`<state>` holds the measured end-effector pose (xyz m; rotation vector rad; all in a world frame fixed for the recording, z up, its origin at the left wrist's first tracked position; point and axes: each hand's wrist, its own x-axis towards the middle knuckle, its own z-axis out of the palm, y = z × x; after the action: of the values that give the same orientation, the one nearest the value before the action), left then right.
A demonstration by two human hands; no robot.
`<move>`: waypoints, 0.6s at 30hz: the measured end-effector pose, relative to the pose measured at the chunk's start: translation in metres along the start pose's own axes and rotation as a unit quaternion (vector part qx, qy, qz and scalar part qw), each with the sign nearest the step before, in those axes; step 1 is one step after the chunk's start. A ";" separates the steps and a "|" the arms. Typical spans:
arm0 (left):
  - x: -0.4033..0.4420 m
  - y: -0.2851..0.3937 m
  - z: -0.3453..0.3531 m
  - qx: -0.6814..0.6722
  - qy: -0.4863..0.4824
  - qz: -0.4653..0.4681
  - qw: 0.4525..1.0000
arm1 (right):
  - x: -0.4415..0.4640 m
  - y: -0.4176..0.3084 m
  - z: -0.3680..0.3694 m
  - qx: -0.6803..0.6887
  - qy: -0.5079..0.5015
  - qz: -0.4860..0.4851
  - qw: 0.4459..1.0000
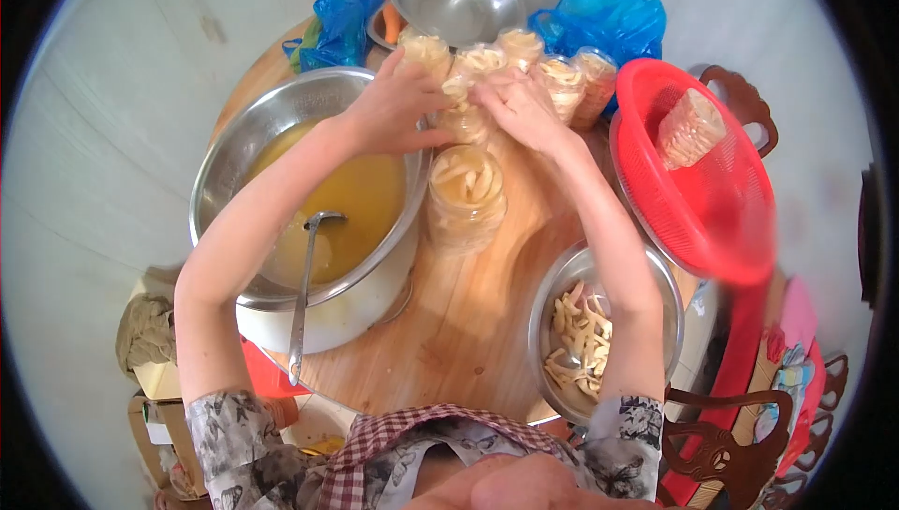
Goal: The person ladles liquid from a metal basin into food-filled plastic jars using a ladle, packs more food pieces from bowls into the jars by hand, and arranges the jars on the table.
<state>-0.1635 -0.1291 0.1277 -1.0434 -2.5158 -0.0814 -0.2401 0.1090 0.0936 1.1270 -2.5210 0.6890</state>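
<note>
Filling the middle of the view, a round, light-brown wooden table (459, 351) bears a wide, silvery steel basin (225, 173) of yellow liquid on its left. To the right tilts a round, bright-red plastic colander (712, 201), and nearer the person sits a smaller, round steel bowl (552, 295), partly hidden by the right forearm. A long-handled steel ladle (302, 313) leans over the basin's near rim. The left hand (403, 107) is spread half open along the left side of a clear, cylindrical, plastic-looking jar (464, 126) near the table's far side; the right hand (524, 107) bends its fingers at the jar's top (whether they grip anything, I cannot tell). Similar filled jars (562, 84) stand close around it. Pale, slender strips (582, 341) lie in the bowl.
</note>
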 end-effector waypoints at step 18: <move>0.013 0.010 0.000 -0.125 0.060 0.010 0.990 | -0.035 0.002 -0.040 0.203 0.101 -0.074 0.971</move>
<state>-0.1649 -0.1128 0.1317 -1.1230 -2.4285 -0.4498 -0.2162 0.1531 0.1110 1.2807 -2.1551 1.2475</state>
